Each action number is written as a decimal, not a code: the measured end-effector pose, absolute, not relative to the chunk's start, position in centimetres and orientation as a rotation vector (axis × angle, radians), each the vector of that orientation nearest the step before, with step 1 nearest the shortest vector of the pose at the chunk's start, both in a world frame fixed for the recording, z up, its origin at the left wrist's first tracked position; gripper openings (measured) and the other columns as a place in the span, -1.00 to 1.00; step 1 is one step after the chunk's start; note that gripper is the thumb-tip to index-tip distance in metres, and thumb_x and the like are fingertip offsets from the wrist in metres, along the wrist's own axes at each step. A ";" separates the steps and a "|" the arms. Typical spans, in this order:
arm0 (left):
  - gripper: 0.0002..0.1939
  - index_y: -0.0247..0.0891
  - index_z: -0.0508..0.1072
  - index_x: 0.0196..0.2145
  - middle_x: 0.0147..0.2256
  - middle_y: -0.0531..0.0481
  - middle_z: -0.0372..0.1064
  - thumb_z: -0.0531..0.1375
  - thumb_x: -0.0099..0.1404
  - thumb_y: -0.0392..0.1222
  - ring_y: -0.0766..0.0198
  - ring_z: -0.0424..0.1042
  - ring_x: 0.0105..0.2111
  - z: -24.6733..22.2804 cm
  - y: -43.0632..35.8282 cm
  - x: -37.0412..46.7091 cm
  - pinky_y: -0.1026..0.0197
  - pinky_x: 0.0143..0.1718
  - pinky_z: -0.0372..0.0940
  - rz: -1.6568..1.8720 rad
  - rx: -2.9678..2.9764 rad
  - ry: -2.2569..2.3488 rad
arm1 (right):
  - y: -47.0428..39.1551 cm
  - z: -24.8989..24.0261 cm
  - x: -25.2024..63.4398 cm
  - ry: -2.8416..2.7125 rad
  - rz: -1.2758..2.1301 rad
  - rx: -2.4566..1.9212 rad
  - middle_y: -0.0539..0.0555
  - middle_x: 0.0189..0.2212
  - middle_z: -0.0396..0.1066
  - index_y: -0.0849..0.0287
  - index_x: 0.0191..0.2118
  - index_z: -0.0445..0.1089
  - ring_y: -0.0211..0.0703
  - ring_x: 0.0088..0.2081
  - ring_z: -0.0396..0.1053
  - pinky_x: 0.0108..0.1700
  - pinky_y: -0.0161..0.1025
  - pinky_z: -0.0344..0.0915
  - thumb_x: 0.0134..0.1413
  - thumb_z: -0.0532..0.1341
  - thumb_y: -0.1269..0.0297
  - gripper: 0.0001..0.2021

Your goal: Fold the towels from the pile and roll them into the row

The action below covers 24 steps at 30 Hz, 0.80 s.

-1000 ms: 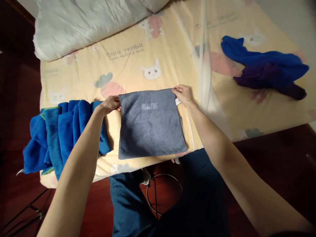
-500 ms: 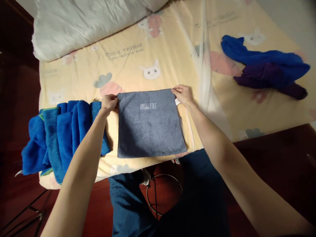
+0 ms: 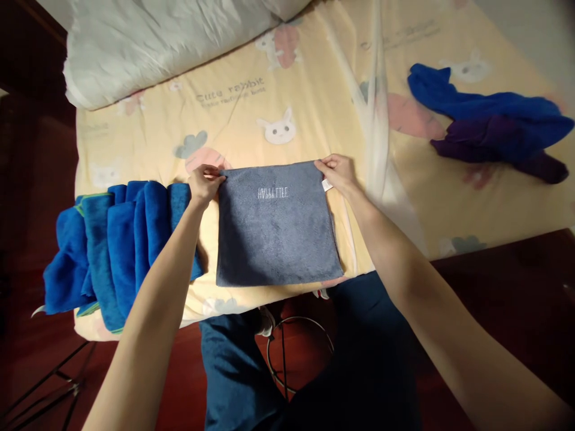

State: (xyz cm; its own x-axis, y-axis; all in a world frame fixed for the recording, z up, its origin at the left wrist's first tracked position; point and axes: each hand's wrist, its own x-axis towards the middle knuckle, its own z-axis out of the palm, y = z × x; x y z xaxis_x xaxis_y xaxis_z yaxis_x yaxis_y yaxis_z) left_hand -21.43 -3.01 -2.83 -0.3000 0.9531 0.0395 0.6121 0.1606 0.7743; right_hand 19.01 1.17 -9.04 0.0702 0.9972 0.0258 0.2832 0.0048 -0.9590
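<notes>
A grey towel (image 3: 276,233) with white lettering lies flat near the front edge of the yellow sheet, its lettering upside down to me. My left hand (image 3: 205,182) pinches its far left corner. At the far right corner, beside a small white tag, my right hand (image 3: 336,172) has the cloth between thumb and fingers. Left of the towel, partly behind my left forearm, several folded blue cloths (image 3: 121,239) stand in a row.
A blue cloth (image 3: 494,105) and a dark purple one (image 3: 476,140) lie crumpled at the right of the printed sheet (image 3: 309,108). White bedding (image 3: 157,42) is at the back left. Below the front edge are my legs and a metal ring.
My left hand has shifted slightly inward at the towel's far left corner, its fingers more curled. The whole view has moved a little; both hands still hold the towel.
</notes>
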 end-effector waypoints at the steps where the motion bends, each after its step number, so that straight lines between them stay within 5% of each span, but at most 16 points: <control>1: -0.68 -0.31 0.41 -0.20 -0.26 -0.07 0.45 0.34 0.07 -0.23 0.29 0.45 -0.32 -3.1 -2.9 -21.5 0.25 -0.27 0.37 1.013 1.489 1.989 | 1.1 -9.1 19.1 -1.375 0.991 -1.426 0.00 -0.51 0.44 0.21 -0.34 0.45 -0.26 -0.50 0.36 -0.44 -0.30 0.33 -0.02 0.37 -0.18 -0.53; 7: -0.91 -0.27 0.37 -0.33 -0.24 -0.09 0.38 0.24 0.23 -0.25 0.32 0.40 -0.36 -4.1 -3.4 -21.4 0.24 -0.25 0.38 1.113 1.702 2.027 | 1.2 -9.6 19.2 -1.414 0.961 -1.394 0.01 -0.48 0.46 0.24 -0.32 0.46 -0.28 -0.48 0.38 -0.42 -0.33 0.34 0.00 0.36 -0.19 -0.50; 14: -0.75 -0.27 0.40 -0.01 0.10 -0.27 0.32 0.04 0.43 -0.20 -0.02 0.27 0.17 -0.6 -7.0 -16.5 -0.14 0.23 0.17 0.828 2.334 1.902 | 1.2 -8.7 19.2 -1.497 0.851 -1.379 0.03 -0.43 0.41 0.23 -0.26 0.43 -0.21 -0.38 0.46 -0.29 -0.26 0.43 0.24 0.20 -0.17 -0.53; 17: -0.55 -0.32 0.32 0.20 0.27 -0.24 0.21 -0.03 0.48 -0.06 -0.05 0.10 0.32 -0.8 -7.9 -14.5 -0.17 0.34 0.04 0.520 2.497 1.623 | -0.6 -6.2 18.1 -1.628 0.596 -1.446 0.18 -0.17 0.46 0.24 -0.08 0.43 -0.05 -0.10 0.48 -0.02 -0.04 0.45 0.40 0.03 -0.05 -0.56; 21: -0.33 -0.33 0.16 0.36 0.41 -0.23 -0.06 -0.07 0.48 0.14 -0.10 -0.16 0.43 -3.5 -7.8 -14.3 -0.26 0.41 -0.19 0.465 2.388 1.714 | -4.4 -3.5 15.1 -2.082 0.280 -1.415 0.24 0.28 0.24 0.22 0.21 0.33 0.17 0.30 0.18 0.32 0.31 0.12 0.45 -0.06 0.10 -0.55; 24: -0.30 -0.32 0.14 0.38 0.43 -0.21 -0.11 -0.06 0.47 0.17 -0.09 -0.22 0.45 -5.1 -7.4 -15.4 -0.28 0.42 -0.28 0.515 2.286 1.854 | -5.8 -4.1 13.8 -2.367 0.276 -1.354 0.16 0.40 0.07 0.19 0.35 0.19 0.15 0.41 -0.01 0.41 0.32 -0.07 0.43 -0.06 0.06 -0.48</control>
State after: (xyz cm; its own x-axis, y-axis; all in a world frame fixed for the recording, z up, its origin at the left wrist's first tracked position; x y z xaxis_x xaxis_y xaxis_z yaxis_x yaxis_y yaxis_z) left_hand -15.44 -7.45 -5.10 0.1755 0.9701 0.1675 0.9177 -0.2228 0.3290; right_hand 13.76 -5.85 -4.05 -0.4517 0.8589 0.2412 0.7802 0.5114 -0.3601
